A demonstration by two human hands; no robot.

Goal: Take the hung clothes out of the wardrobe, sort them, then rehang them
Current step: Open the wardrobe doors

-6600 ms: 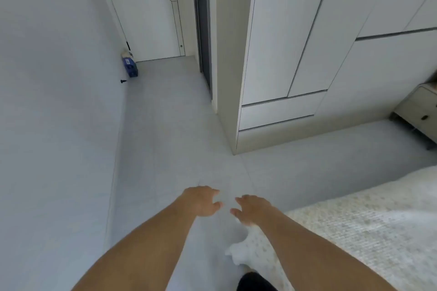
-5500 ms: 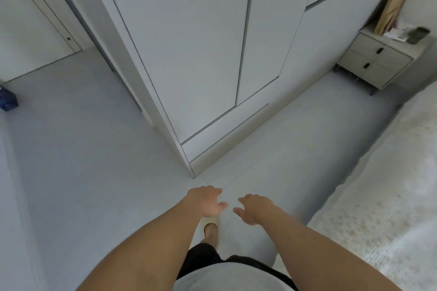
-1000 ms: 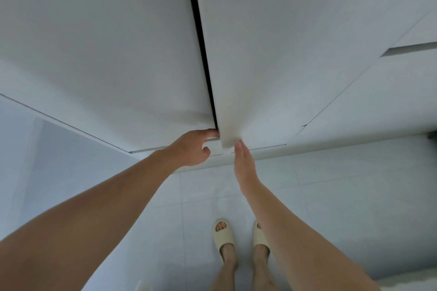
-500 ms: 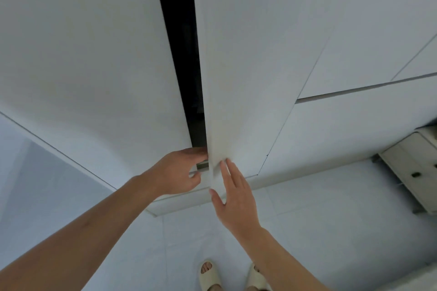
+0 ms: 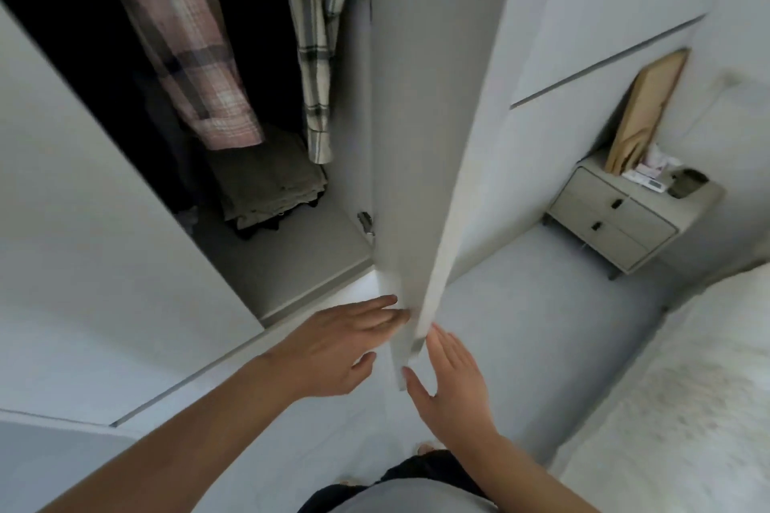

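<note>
Head view: the wardrobe door (image 5: pixel 421 129) stands swung open, its lower corner between both hands. The left hand (image 5: pixel 333 350) lays straight fingers on its inner face; the right hand (image 5: pixel 452 379), fingers spread, touches its edge. Inside hang a pink plaid shirt (image 5: pixel 187 50) and a grey checked shirt (image 5: pixel 316 46) above folded clothes (image 5: pixel 271 183).

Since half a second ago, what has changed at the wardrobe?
The right door has swung wide toward the person, exposing hanging plaid shirts and folded clothes. The left hand has let go of the edge and now lies flat against the inner face. The right hand stays open on the outer face; the left door stays shut.
</note>
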